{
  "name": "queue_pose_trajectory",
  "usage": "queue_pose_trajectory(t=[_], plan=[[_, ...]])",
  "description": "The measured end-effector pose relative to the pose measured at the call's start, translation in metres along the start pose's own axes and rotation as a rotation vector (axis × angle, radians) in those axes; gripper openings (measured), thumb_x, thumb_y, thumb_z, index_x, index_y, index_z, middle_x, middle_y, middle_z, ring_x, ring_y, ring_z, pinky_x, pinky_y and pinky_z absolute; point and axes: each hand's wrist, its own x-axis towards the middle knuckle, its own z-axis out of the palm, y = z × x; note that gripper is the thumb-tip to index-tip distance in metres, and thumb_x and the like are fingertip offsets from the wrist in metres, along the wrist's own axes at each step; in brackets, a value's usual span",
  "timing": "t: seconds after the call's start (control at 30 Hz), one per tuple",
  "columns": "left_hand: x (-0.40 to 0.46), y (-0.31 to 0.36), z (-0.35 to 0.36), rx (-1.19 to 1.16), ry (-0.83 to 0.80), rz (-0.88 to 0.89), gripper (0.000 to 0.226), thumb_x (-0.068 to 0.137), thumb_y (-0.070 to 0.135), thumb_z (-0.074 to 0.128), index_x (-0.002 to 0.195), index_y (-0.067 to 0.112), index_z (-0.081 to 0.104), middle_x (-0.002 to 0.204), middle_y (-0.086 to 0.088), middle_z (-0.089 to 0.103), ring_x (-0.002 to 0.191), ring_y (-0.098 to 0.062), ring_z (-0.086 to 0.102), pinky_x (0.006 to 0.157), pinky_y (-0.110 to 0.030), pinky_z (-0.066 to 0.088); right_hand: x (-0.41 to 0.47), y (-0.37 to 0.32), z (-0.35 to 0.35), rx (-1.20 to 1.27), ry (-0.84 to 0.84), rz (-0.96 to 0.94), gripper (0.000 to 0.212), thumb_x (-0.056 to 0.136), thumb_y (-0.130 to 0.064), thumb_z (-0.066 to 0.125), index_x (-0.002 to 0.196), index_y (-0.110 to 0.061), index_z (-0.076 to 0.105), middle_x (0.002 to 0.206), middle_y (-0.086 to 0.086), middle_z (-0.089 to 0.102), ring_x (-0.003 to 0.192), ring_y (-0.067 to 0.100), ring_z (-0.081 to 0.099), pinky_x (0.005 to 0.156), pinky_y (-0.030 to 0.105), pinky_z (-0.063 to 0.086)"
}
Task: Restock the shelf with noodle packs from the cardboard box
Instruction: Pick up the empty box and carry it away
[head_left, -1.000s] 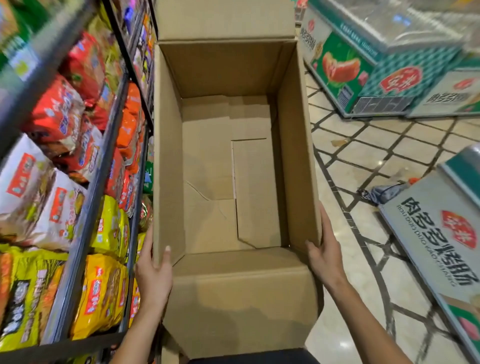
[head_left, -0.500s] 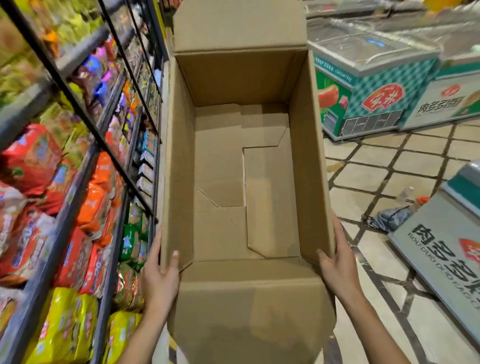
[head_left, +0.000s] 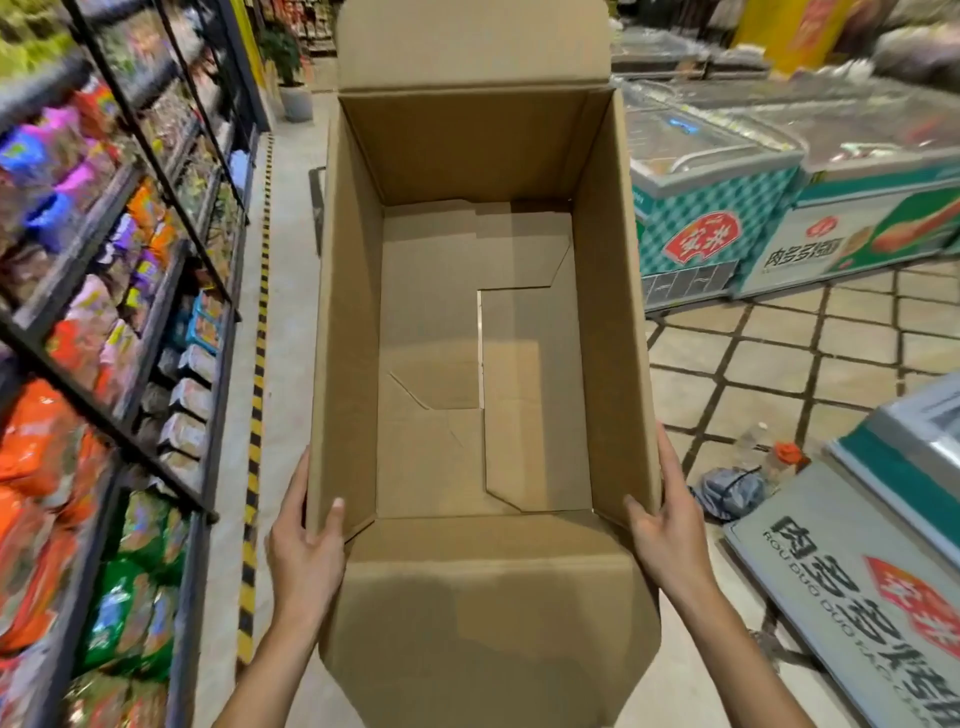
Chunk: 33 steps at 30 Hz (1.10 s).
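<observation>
A large brown cardboard box (head_left: 613, 332) fills the centre of the view, flaps open, with nothing inside but its folded bottom panels. My left hand (head_left: 306, 551) grips the near left wall, thumb hooked over the rim to the inside. My right hand (head_left: 667, 525) grips the near right wall the same way. The box is held up in front of me above the floor. Noodle packs (head_left: 36, 457) in orange, yellow, green and purple fill the black metal shelf (head_left: 130, 441) along the left.
Chest freezers (head_left: 727, 218) stand at the back right, and another freezer (head_left: 872, 582) is close on the right. A dark bag (head_left: 727, 491) and a bottle lie on the tiled floor between them. A yellow-black striped line runs along the shelf foot.
The box has come up and away from the shelf, and the view has lifted along the aisle. Both hands keep the same hold on the box walls.
</observation>
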Motion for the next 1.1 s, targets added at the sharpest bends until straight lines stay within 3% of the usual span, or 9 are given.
queue_pose_trajectory(t=[0.1,0.27,0.37,0.47,0.6,0.67,0.8,0.93,1.1], plan=[[0.063,-0.003,0.039,-0.019,-0.033,-0.007,0.067,0.093,0.000,0.061,0.151,0.026,0.039,0.152,0.006,0.044,0.140,-0.010,0.040,0.118,-0.041,0.031,0.062,-0.003,0.010,-0.051,0.037,-0.007,0.094,0.088,0.014,0.056,0.156,-0.040,0.020,0.134,-0.039,0.039,0.106,-0.032,0.046,0.087,-0.005,0.036],[0.161,0.006,0.095,-0.007,-0.093,0.001,0.068,0.095,0.010,0.061,0.151,0.038,0.035,0.152,0.012,0.044,0.139,-0.016,0.044,0.115,-0.045,0.038,0.158,-0.023,0.026,-0.107,0.096,-0.013,0.094,0.089,0.010,0.057,0.155,-0.045,0.018,0.153,-0.022,0.034,0.121,-0.028,0.037,0.103,0.007,0.034],[0.215,0.016,0.119,-0.001,-0.124,0.004,0.067,0.096,0.011,0.061,0.151,0.039,0.035,0.152,0.013,0.044,0.138,-0.016,0.045,0.113,-0.046,0.039,0.208,-0.033,0.038,-0.105,0.109,0.007,0.094,0.090,0.011,0.057,0.155,-0.044,0.018,0.151,-0.019,0.033,0.110,-0.035,0.036,0.092,-0.002,0.035],[0.259,0.022,0.142,0.007,-0.143,-0.021,0.066,0.096,0.014,0.061,0.150,0.042,0.035,0.151,0.013,0.044,0.138,-0.018,0.046,0.113,-0.046,0.039,0.252,-0.034,0.048,-0.118,0.120,0.039,0.095,0.090,0.009,0.058,0.154,-0.049,0.017,0.150,-0.020,0.034,0.112,-0.023,0.042,0.090,-0.004,0.036],[0.309,0.026,0.177,-0.003,-0.161,-0.057,0.064,0.097,0.013,0.060,0.148,0.043,0.038,0.148,0.012,0.048,0.135,-0.016,0.048,0.113,-0.046,0.038,0.310,-0.026,0.060,-0.138,0.119,0.075,0.096,0.090,0.007,0.059,0.153,-0.052,0.016,0.147,-0.016,0.040,0.118,0.002,0.049,0.106,0.027,0.044],[0.338,0.027,0.200,-0.001,-0.165,-0.068,0.063,0.097,0.012,0.060,0.148,0.042,0.039,0.148,0.012,0.049,0.133,-0.016,0.049,0.113,-0.044,0.038,0.348,-0.018,0.067,-0.132,0.101,0.084,0.097,0.089,0.007,0.059,0.152,-0.055,0.017,0.150,-0.016,0.041,0.120,0.002,0.051,0.108,0.034,0.043],[0.395,0.030,0.257,0.000,-0.149,-0.079,0.063,0.096,0.010,0.061,0.148,0.038,0.040,0.146,0.013,0.048,0.132,-0.015,0.049,0.113,-0.041,0.038,0.434,0.000,0.075,-0.111,0.085,0.067,0.097,0.089,0.009,0.058,0.152,-0.052,0.019,0.144,-0.034,0.036,0.120,-0.022,0.042,0.110,0.027,0.038],[0.459,0.038,0.327,0.041,-0.134,-0.062,0.063,0.096,0.008,0.061,0.149,0.037,0.041,0.145,0.011,0.050,0.129,-0.017,0.051,0.111,-0.042,0.041,0.530,0.020,0.075,-0.095,0.097,0.047,0.096,0.089,0.009,0.059,0.151,-0.053,0.021,0.154,-0.018,0.038,0.133,0.002,0.043,0.109,0.022,0.038],[0.537,0.063,0.411,0.058,-0.102,-0.082,0.065,0.096,0.008,0.061,0.148,0.039,0.040,0.144,0.009,0.051,0.127,-0.023,0.055,0.109,-0.045,0.044,0.654,0.033,0.068,-0.080,0.067,0.041,0.097,0.088,0.009,0.058,0.151,-0.055,0.021,0.145,-0.023,0.045,0.128,0.006,0.050,0.106,0.023,0.042]])
